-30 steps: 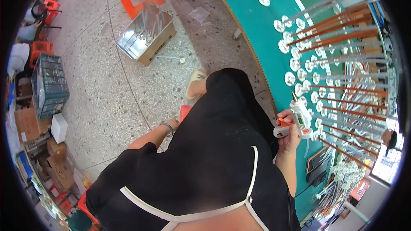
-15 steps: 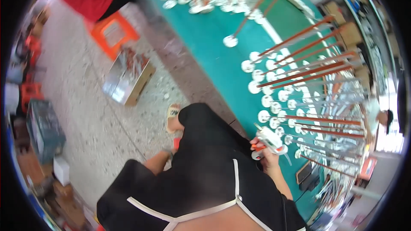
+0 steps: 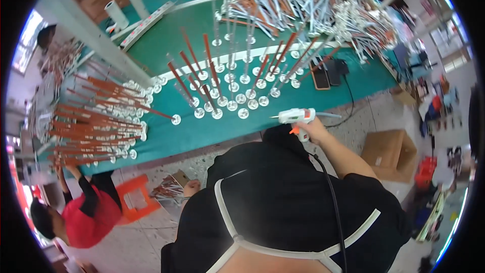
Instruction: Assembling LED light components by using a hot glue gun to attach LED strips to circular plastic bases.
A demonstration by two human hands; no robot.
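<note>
My right hand (image 3: 317, 131) is closed around the grip of a white hot glue gun (image 3: 297, 116) with an orange trigger, at the near edge of the green table. The nozzle points left, and a glue stick sticks out of its back. Low on my left side, my left hand (image 3: 191, 188) is partly hidden by my body, close to a box of thin sticks (image 3: 169, 187); its fingers are too unclear to read. In front of me, several brown and clear rods (image 3: 209, 60) stand upright on round clear bases (image 3: 243, 114).
A co-worker in red (image 3: 93, 220) handles brown rods at the table's left end, beside an orange stool (image 3: 135, 199). Loose sticks (image 3: 303, 0) are heaped at the back. A phone (image 3: 320, 77) lies on the green table (image 3: 197, 134). A cardboard box (image 3: 386, 156) stands right.
My view has swung from the floor on the left round to the table. The glue gun stays in my right hand. My left hand now shows nearer the box of sticks.
</note>
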